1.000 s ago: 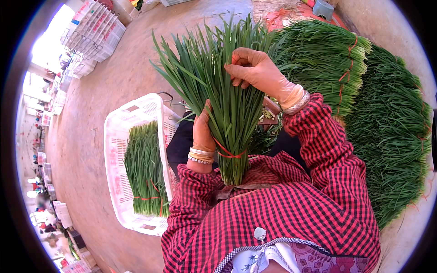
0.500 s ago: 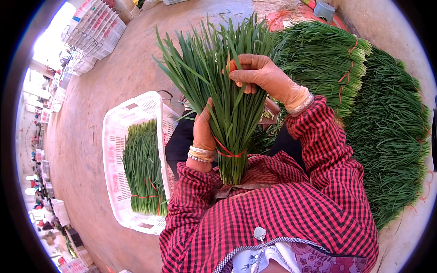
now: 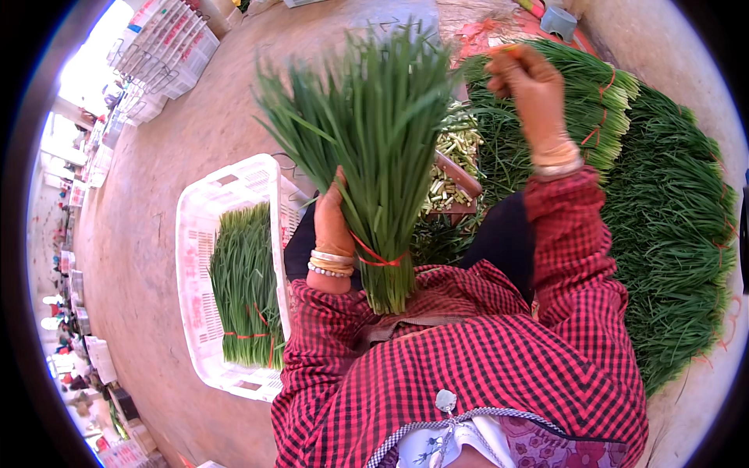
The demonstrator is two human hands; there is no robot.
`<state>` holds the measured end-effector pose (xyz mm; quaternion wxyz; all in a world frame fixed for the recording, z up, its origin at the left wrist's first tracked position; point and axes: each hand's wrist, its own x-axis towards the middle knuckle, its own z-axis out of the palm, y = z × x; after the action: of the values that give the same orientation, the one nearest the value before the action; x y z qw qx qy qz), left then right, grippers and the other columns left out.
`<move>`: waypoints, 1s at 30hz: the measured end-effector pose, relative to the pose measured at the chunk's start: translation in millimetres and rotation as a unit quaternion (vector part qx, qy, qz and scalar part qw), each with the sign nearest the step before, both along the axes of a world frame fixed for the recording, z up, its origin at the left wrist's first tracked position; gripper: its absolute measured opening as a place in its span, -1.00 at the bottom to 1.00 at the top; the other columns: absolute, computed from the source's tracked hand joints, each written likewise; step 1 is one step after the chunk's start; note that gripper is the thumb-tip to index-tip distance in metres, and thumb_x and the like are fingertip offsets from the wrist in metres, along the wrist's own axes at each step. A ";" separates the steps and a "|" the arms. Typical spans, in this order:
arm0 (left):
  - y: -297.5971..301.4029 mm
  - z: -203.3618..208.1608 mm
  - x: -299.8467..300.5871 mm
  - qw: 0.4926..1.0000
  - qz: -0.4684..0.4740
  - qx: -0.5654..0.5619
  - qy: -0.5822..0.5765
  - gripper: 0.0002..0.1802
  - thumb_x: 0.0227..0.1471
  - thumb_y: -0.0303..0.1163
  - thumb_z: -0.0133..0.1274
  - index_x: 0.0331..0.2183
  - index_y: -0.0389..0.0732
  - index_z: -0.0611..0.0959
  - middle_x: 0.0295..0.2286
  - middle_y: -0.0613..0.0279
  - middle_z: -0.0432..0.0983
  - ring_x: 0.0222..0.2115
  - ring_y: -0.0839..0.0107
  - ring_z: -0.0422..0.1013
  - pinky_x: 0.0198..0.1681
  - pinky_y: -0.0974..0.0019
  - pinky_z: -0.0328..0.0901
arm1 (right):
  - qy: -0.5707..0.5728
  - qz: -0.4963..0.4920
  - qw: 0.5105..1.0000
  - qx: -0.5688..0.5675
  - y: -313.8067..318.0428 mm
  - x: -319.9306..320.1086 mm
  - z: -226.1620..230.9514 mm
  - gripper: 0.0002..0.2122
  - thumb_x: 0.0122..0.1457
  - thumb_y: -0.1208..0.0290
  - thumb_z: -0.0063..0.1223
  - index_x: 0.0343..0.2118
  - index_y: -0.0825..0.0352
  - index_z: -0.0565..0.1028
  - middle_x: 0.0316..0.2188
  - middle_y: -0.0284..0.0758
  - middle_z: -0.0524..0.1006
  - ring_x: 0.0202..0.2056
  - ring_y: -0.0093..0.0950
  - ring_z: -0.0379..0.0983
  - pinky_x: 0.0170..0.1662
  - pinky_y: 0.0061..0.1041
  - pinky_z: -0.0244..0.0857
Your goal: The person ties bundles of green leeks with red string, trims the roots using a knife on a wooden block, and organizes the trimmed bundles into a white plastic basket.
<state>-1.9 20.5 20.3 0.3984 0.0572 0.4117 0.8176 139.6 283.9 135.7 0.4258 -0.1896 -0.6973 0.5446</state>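
Observation:
My left hand (image 3: 334, 226), in an orange-brown glove, wraps round a bunch of garlic chives (image 3: 382, 164) from its left side. The bunch stands upright over my lap, leaves fanned out at the top, with a red band (image 3: 382, 260) round its lower stems. Away to the upper right, my right hand (image 3: 529, 78), gloved too, is closed in a pinch above the chive pile. A small yellowish leaf (image 3: 503, 49) shows at its fingertips, partly blurred.
A white plastic crate (image 3: 191, 312) on my left holds banded chives (image 3: 246, 288). Banded chives lie heaped on the right (image 3: 663, 234). Cut stem ends (image 3: 460, 148) lie beyond my lap. Crates (image 3: 168, 58) are stacked at the far left; a grey-blue stool (image 3: 558, 22) stands at the back.
My right hand has left the leaves and moved up and to the right, with the yellowish leaf at its fingertips. The bunch in my left hand has shifted slightly left.

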 end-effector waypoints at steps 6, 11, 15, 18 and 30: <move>11.6 41.2 -18.9 0.998 0.050 0.005 0.045 -0.52 0.22 -0.18 0.00 0.06 -0.28 0.47 -0.08 0.16 0.52 -0.15 0.30 0.50 -0.05 0.25 0.40 | -0.335 0.082 0.933 0.102 -13.7 26.4 -91.8 -0.18 0.05 0.24 0.32 0.28 0.43 0.08 0.05 -0.13 0.43 0.02 -0.41 0.41 0.10 -0.41 0.28; 52.7 72.9 16.1 0.970 -0.091 0.002 0.225 -0.45 0.18 -0.28 0.06 0.13 -0.34 0.37 -0.03 0.21 0.45 -0.03 0.44 0.36 0.05 0.36 0.24 | -0.128 0.232 0.952 -0.154 -119.0 -14.0 -129.6 -0.17 -0.02 0.21 0.36 0.24 0.44 0.13 0.04 -0.21 0.44 0.04 -0.41 0.38 0.09 -0.43 0.27; 16.4 49.4 6.9 0.943 -0.052 -0.070 0.321 -0.64 0.14 -0.33 0.09 -0.09 -0.38 0.60 -0.16 0.14 0.56 -0.09 0.40 0.45 -0.02 0.37 0.31 | -0.083 0.210 0.933 -0.281 -108.0 0.1 -125.6 -0.48 0.09 0.34 0.24 0.09 0.37 0.36 -0.04 -0.34 0.49 -0.02 -0.50 0.40 0.05 -0.48 0.30; -14.0 5.5 -21.3 0.937 -0.102 -0.249 0.224 -0.61 0.10 -0.19 0.17 -0.23 -0.38 0.68 -0.33 0.21 0.63 -0.17 0.45 0.47 -0.06 0.37 0.30 | -0.045 0.270 0.907 -0.321 -109.3 10.3 -111.6 -0.50 0.11 0.35 0.20 0.11 0.33 0.36 -0.01 -0.35 0.48 0.01 -0.48 0.39 0.11 -0.45 0.26; 5.3 43.5 -18.9 0.970 -0.036 -0.076 0.230 -0.71 0.03 -0.43 0.24 -0.17 -0.27 0.65 -0.30 0.30 0.61 -0.33 0.50 0.51 -0.23 0.43 0.40 | -0.045 0.267 0.945 -0.182 -108.5 -26.0 -51.3 -0.52 0.10 0.35 0.26 0.07 0.37 0.43 -0.05 -0.33 0.52 -0.02 -0.49 0.40 0.07 -0.46 0.28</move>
<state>-20.8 25.7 63.8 0.3250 0.2279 0.5508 0.7342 113.5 175.4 84.3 0.1910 -0.0946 -0.6296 0.7471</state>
